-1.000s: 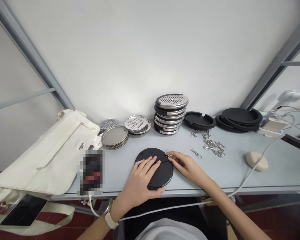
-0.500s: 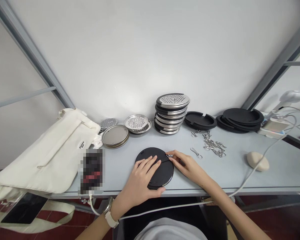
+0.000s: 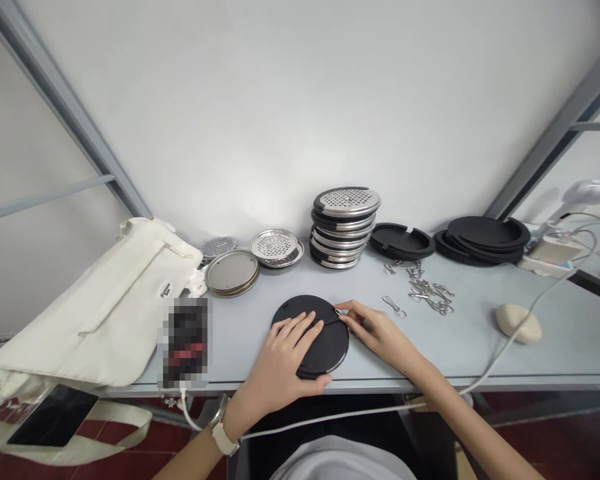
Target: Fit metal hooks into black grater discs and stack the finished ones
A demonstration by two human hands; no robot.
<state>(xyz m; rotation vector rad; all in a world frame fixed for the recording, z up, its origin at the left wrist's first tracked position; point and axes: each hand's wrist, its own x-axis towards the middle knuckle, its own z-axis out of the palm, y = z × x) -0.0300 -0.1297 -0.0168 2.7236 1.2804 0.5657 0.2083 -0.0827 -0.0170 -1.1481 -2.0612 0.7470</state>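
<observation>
The black disc (image 3: 329, 350) lies flat on the desk (image 3: 405, 363), close to its near edge. The left hand (image 3: 280, 347) rests palm down over it, its grip spread, with the thumb along the near rim. The right hand (image 3: 373, 328) has its grip pinched on a small metal clip (image 3: 338, 313) at the disc's right edge.

The disc looks light and fairly stiff, with a matt, rubbery surface that probably isn't slippery or fragile; the rim seems the best hold. The clip looks hard, springy and slick, so fingertips at its end should suit it.

Other clips (image 3: 430, 293) lie loose beyond the right hand. The bag (image 3: 105, 300) carries a small label (image 3: 165, 291), its lettering too small to read surely. The phone (image 3: 186, 340) is pixelated, hiding any writing.
</observation>
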